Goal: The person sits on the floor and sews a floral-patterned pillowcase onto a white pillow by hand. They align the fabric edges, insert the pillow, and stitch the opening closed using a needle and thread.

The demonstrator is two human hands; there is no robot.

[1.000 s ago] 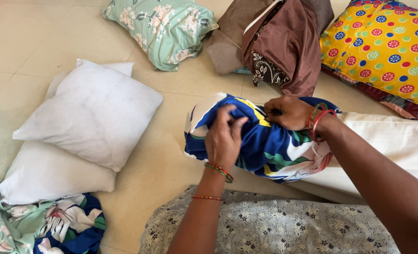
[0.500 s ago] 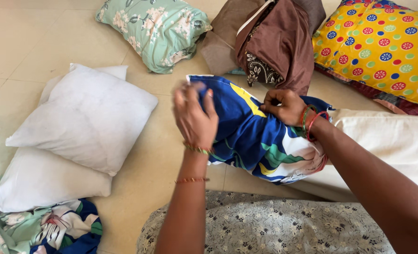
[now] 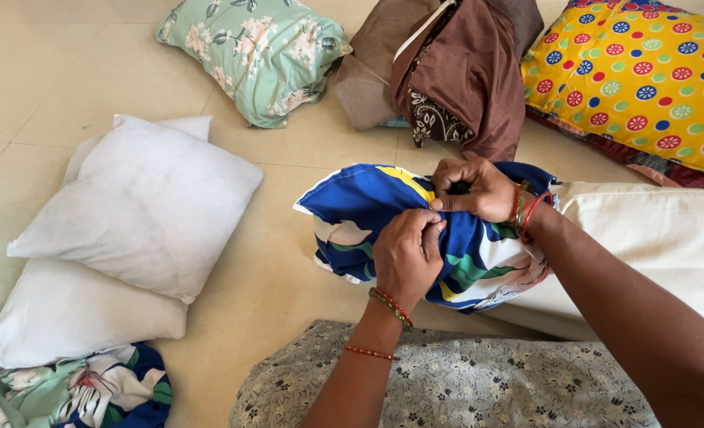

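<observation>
Gripping blue cover edge: left hand, right hand; bare floor leftward.

Yellow dotted pillow cut off at right edge; left hand fingertips buried in blue cover

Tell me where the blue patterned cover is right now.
In the head view, the blue cover sits centre frame, bunched over the end of a cream pillow, gripped by the left hand and right hand, below the brown cloth.
</observation>
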